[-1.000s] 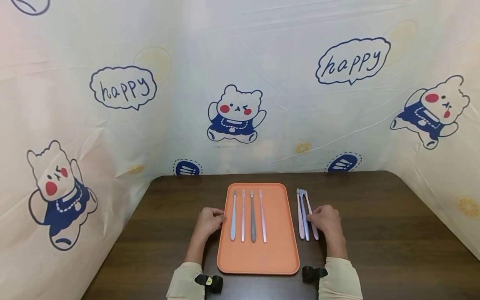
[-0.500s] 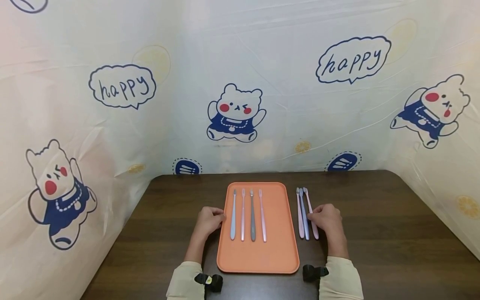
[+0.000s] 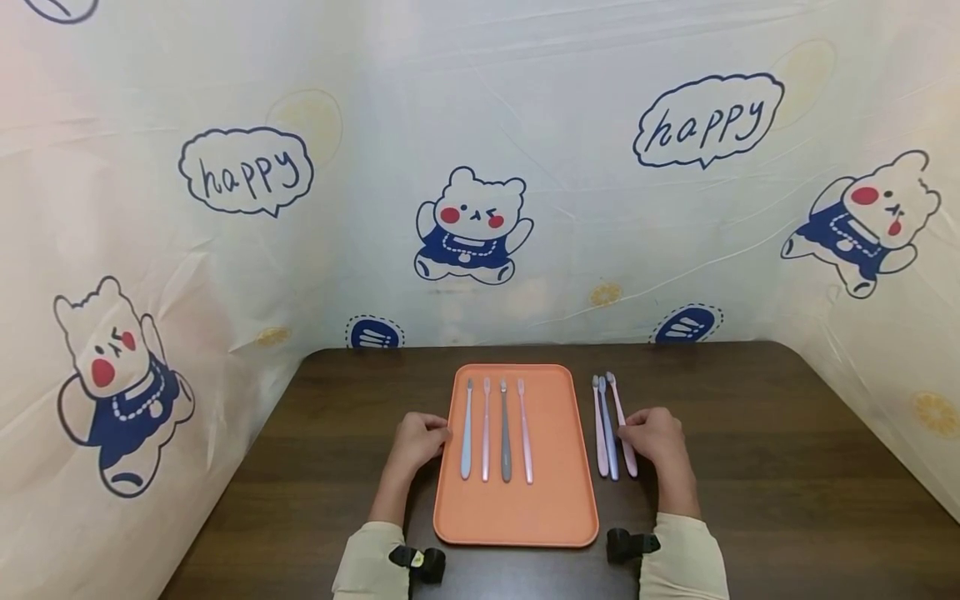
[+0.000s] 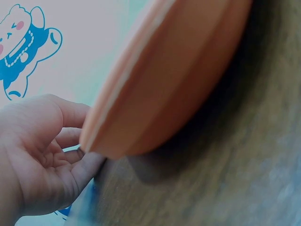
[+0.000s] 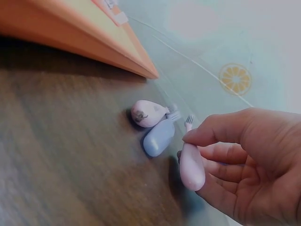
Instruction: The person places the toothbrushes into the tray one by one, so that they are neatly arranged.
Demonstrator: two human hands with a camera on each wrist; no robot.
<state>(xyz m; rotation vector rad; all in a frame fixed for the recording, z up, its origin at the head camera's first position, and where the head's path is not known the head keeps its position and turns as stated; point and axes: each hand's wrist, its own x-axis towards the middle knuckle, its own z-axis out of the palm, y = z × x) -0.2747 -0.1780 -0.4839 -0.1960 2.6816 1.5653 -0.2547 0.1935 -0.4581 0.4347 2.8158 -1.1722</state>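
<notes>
An orange tray (image 3: pixel 517 517) carries a row of several toothbrushes: a light blue one (image 3: pixel 467 442), a pink one (image 3: pixel 487 442), a grey one (image 3: pixel 506 442) and another pink one (image 3: pixel 527 446). My left hand (image 3: pixel 417 439) pinches the tray's left rim between thumb and fingers, as the left wrist view also shows (image 4: pixel 51 150). To the right of the tray, my right hand (image 3: pixel 656 437) pinches a pink toothbrush (image 5: pixel 192 167) by its handle. Beside it on the table lie a blue toothbrush (image 5: pixel 159 138) and another pink toothbrush (image 5: pixel 148 113), close together.
The dark wooden table (image 3: pixel 780 467) extends on both sides of the tray. A pale curtain (image 3: pixel 570 167) printed with bears and "happy" bubbles stands behind and at the sides. Black wrist cameras sit on both sleeves.
The right hand has drawn its pink toothbrush slightly away from the blue one, widening the gap at the head end. The left hand and tray stay put.
</notes>
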